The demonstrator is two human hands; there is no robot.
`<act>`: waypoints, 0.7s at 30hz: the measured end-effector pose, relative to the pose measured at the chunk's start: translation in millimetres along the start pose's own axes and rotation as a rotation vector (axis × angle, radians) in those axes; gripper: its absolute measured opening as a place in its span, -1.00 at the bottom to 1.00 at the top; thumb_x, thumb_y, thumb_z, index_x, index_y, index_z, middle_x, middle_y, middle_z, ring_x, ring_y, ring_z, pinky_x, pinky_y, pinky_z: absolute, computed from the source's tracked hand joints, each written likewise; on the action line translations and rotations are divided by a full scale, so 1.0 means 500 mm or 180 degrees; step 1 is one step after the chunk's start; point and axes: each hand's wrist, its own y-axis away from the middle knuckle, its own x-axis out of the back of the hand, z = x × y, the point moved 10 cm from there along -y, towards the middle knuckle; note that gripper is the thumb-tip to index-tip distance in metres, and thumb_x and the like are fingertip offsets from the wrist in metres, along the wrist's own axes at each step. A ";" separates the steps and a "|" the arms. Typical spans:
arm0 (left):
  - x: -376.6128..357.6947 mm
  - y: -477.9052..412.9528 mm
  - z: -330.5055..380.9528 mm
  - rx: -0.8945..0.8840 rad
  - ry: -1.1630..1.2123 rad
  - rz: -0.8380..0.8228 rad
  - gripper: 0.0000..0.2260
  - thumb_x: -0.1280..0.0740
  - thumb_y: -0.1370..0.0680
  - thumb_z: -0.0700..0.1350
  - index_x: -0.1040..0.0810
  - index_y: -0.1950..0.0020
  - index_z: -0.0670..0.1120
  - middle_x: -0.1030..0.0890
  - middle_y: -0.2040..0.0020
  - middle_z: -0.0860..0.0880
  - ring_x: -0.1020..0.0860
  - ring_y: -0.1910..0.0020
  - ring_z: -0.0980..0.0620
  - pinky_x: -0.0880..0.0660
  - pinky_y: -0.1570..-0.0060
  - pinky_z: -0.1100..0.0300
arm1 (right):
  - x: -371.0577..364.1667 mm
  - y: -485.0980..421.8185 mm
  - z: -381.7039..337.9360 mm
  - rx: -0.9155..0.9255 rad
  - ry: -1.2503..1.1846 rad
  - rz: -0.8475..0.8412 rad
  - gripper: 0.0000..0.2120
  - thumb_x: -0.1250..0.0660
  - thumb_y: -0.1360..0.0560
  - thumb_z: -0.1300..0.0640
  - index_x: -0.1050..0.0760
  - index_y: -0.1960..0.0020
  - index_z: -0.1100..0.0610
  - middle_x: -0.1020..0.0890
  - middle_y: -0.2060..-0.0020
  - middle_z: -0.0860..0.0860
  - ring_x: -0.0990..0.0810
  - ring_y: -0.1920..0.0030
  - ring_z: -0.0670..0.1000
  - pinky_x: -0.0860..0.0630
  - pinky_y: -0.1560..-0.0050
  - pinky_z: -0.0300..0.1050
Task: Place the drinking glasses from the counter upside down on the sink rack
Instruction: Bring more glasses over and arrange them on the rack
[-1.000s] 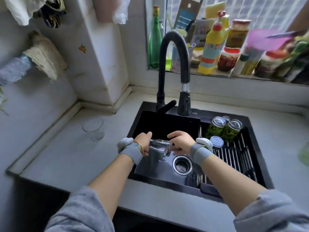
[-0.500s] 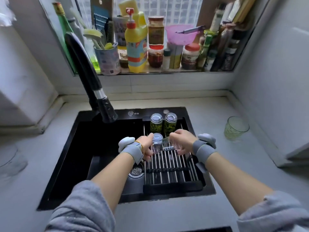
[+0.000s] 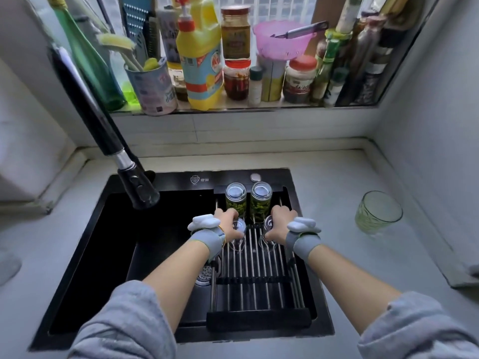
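Head view of a black sink set in a pale surface. A rack of metal bars spans the sink's right half. At the rack's far end stand two inverted glasses with green print, the left one and the right one, side by side and upright on their rims. Just nearer, the left hand is closed around a clear glass standing on the bars, and the right hand is closed around a second clear glass beside it; the two clear glasses are apart, separated by a few bars. Whether their rims face down cannot be told with certainty, as the fingers cover the upper parts. Each wrist carries a grey band with a white device; grey sleeves cover the forearms' near ends. A green-tinted glass stands mouth up on the surface to the right of the sink, well apart from the rack. The black faucet leans over the sink's left rear corner. Bottles and jars line the windowsill behind.
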 end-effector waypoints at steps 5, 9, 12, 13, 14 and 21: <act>-0.023 -0.008 0.014 -0.0180 -0.0598 -0.0382 -0.37 -0.44 -0.39 0.04 -0.28 -0.40 0.04 -0.41 -0.25 -0.14 -0.53 -0.13 -0.21 -0.53 -0.14 -0.08 | -0.023 -0.020 -0.004 0.0023 -0.0003 -0.0035 -0.64 -0.43 -0.37 0.00 -0.28 0.07 0.10 -0.48 -0.04 0.10 -0.48 -0.11 0.16 -0.48 0.02 0.02; -0.022 -0.008 0.021 -0.0291 -0.0622 -0.0374 -0.41 -0.44 -0.41 -0.02 -0.30 -0.38 0.00 -0.44 -0.25 -0.15 -0.53 -0.12 -0.22 -0.54 -0.13 -0.08 | -0.041 -0.025 -0.017 0.0063 0.0016 -0.0046 -0.64 -0.43 -0.39 0.00 -0.31 0.03 0.12 -0.46 -0.06 0.10 -0.45 -0.15 0.17 -0.48 -0.03 0.04; -0.022 -0.017 0.024 -0.0361 -0.0668 -0.0278 -0.43 -0.42 -0.43 -0.05 -0.30 -0.40 -0.01 -0.44 -0.24 -0.16 -0.53 -0.13 -0.23 -0.53 -0.12 -0.06 | -0.043 -0.027 -0.028 0.0128 0.0024 0.0033 -0.67 -0.41 -0.43 0.04 -0.32 -0.02 0.14 -0.46 -0.12 0.11 -0.41 -0.18 0.18 -0.40 0.04 -0.01; -0.022 -0.018 0.024 -0.0356 -0.0701 -0.0237 -0.44 -0.41 -0.45 -0.06 -0.30 -0.41 0.00 -0.43 -0.25 -0.17 -0.52 -0.14 -0.23 -0.53 -0.13 -0.06 | -0.042 -0.026 -0.031 0.0147 0.0024 0.0074 -0.69 -0.40 -0.44 0.05 -0.29 0.01 0.13 -0.45 -0.13 0.11 -0.41 -0.18 0.18 -0.39 0.05 -0.02; -0.021 -0.019 0.025 -0.0356 -0.0722 -0.0195 -0.44 -0.40 -0.46 -0.07 -0.29 -0.42 0.01 -0.42 -0.27 -0.18 -0.52 -0.15 -0.24 -0.52 -0.14 -0.07 | -0.041 -0.025 -0.035 0.0172 0.0037 0.0113 -0.69 -0.39 -0.44 0.06 -0.27 0.03 0.12 -0.46 -0.13 0.12 -0.40 -0.18 0.18 -0.39 0.04 -0.02; -0.019 -0.018 0.022 -0.0346 -0.0611 0.0023 -0.41 -0.38 -0.48 -0.15 -0.25 -0.45 0.06 -0.37 -0.29 -0.20 -0.51 -0.14 -0.25 -0.52 -0.15 -0.10 | -0.035 -0.021 -0.029 0.0042 -0.0182 0.0282 -0.59 -0.45 -0.43 0.06 -0.34 -0.13 0.19 -0.50 -0.12 0.14 -0.44 -0.18 0.18 -0.36 0.08 -0.06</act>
